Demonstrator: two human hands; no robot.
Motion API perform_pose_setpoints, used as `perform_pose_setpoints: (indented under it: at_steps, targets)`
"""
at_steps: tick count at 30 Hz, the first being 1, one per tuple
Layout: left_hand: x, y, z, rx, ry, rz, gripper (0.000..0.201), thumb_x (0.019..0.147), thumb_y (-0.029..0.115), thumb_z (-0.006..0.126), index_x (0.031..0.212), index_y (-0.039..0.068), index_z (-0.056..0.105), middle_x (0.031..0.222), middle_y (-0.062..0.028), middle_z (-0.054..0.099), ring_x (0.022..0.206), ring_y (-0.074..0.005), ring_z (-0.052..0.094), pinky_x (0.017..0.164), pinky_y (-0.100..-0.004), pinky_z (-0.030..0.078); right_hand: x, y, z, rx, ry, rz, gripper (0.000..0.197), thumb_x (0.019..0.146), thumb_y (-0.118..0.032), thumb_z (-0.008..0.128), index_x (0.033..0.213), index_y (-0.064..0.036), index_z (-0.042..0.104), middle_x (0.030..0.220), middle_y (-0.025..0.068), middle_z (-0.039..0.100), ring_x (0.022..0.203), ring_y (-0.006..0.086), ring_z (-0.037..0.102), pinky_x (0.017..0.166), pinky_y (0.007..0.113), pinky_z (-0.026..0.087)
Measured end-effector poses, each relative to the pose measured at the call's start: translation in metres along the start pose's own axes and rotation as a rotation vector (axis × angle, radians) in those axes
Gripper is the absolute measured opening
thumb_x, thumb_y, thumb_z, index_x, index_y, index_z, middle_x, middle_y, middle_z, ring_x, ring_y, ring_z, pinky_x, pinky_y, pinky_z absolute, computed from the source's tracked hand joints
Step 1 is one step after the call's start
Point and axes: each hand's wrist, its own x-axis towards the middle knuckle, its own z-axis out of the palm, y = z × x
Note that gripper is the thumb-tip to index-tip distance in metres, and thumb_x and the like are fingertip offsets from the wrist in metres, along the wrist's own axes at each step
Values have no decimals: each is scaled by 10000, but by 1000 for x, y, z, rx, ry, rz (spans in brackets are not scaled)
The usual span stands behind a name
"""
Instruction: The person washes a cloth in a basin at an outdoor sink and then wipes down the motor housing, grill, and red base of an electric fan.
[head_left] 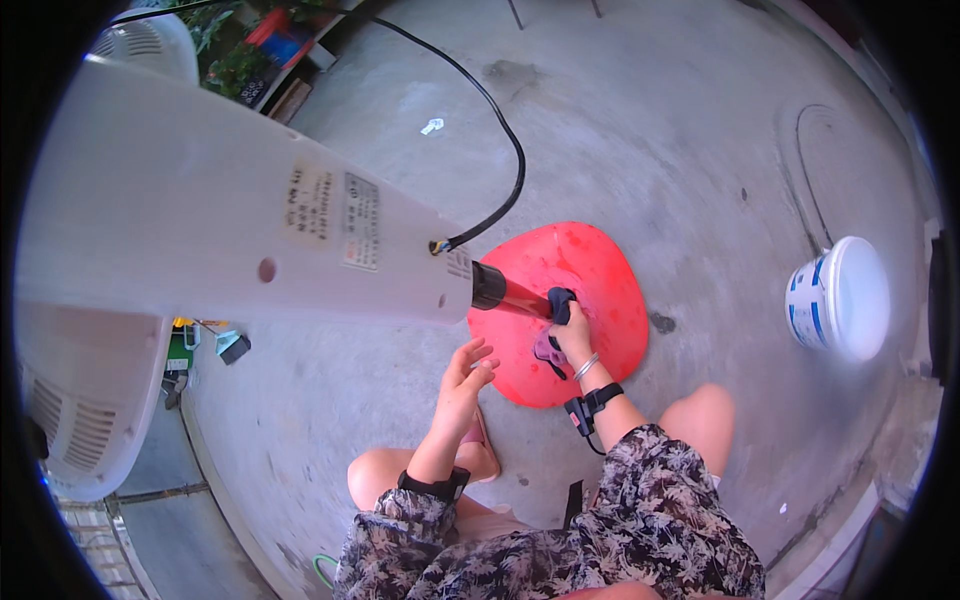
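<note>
In front of me a large white housing (180, 200) with printed labels leans in from the upper left, joined by a black collar (488, 286) to a red pole (523, 297). The pole stands on a rounded red base (610, 290) with wet-looking marks. My right hand (573, 338) is closed on a dark cloth (562, 301), which lies against the pole's lower end. A pinkish-purple and dark piece (547, 349), perhaps more of the cloth, hangs below that hand. My left hand (464, 382) is raised left of the base, fingers apart, holding nothing.
A black cable (515, 140) loops from the housing. To the right a white bucket (838, 298) lies tilted on the concrete floor (690, 160). A dustpan or brush (233, 345) and green item (180, 350) are at left. Plants (235, 70) stand at the back left.
</note>
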Motion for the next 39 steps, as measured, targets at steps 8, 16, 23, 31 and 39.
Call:
perform_pose_setpoints:
  at_steps: [8, 16, 23, 31, 39]
  targets:
    - [-21, 23, -5, -4, 53, 55, 389, 862, 85, 449, 1231, 2, 360, 1169, -143, 467, 1015, -215, 511, 842, -305, 412, 26, -1, -10, -228, 217, -345, 544, 769, -121, 531, 1262, -20, 323, 1242, 239, 391, 1161, 354, 374, 959, 401, 312]
    - [-43, 4, -15, 25, 4, 16, 360, 856, 62, 489, 1193, -16, 389, 1136, -140, 480, 990, -213, 526, 835, -308, 424, 111, 26, 4, -834, -179, -693, 429, 744, -33, 443, 1150, -145, 526, 1300, 136, 383, 1222, 295, 330, 1016, 394, 269]
    - [-48, 5, -11, 24, -31, 3, 353, 856, 71, 507, 1180, -22, 401, 1124, -128, 496, 997, -205, 532, 833, -312, 425, 147, 42, -50, -1182, 235, -443, 395, 796, -96, 410, 1178, -150, 494, 1293, 101, 398, 1194, 301, 360, 928, 396, 346]
    - [-50, 16, -6, 71, -110, 18, 337, 854, 46, 503, 1171, -19, 410, 1125, -95, 497, 999, -170, 525, 832, -275, 414, 59, 81, -62, -1184, 355, -103, 433, 823, -122, 361, 1238, -3, 394, 1250, 146, 423, 1134, 331, 397, 927, 386, 339]
    - [-40, 23, 11, 84, -149, 44, 318, 850, 28, 495, 1157, -15, 424, 1092, -97, 496, 986, -176, 514, 830, -280, 405, -79, 52, 35, -790, -66, -344, 678, 709, -348, 592, 1276, -61, 357, 1339, 236, 263, 1257, 400, 206, 1023, 492, 176]
